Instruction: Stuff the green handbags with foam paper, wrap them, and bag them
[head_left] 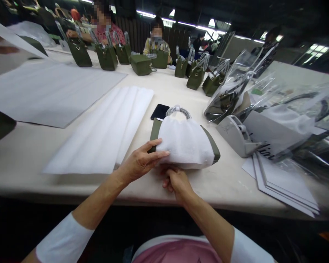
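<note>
An olive green handbag [155, 131] lies on its side on the pale table [24, 153], mostly covered by white wrapping tissue [185, 144]. Its handle [178, 109], wrapped in clear film, points away from me. My left hand [138, 162] rests flat on the near left corner of the tissue, fingers spread over it. My right hand [175, 180] is curled at the near edge under the bag, pinching the tissue's lower fold.
A stack of white tissue sheets [104, 131] lies to the left, a black phone [159, 111] just beyond the bag. A grey tape dispenser [237, 137], printed cards [279, 182] and bagged handbags [230, 95] crowd the right. Several green handbags [106, 56] and seated people line the far side.
</note>
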Demonstrator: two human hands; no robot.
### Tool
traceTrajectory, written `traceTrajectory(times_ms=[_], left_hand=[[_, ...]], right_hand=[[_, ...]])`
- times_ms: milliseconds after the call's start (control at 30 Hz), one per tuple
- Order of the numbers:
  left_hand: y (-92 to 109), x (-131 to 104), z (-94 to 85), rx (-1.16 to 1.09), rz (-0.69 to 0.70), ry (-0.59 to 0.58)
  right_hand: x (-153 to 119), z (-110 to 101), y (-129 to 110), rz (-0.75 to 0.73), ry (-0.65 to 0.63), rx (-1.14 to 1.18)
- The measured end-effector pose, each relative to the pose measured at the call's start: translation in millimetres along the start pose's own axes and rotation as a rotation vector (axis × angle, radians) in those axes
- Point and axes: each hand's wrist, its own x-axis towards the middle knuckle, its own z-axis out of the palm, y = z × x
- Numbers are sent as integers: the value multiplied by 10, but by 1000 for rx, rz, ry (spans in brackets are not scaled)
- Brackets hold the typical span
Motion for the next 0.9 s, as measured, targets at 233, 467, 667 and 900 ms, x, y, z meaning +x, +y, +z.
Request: traceTrajectory(times_ms=[233,467,667,900], left_hand=[[-6,-11,-8,-1,-23,-20],[38,-16,-23,46,-11,-8],[149,-111,-26,156,42,23],[267,-487,144,431,111,132]], right_hand=[[63,43,-101,41,-146,-23],[-240,-167,-190,144,-428,-283],[-345,-848,-1323,-353,-438,-446],[1172,-1159,-2113,-625,-57,-530]])
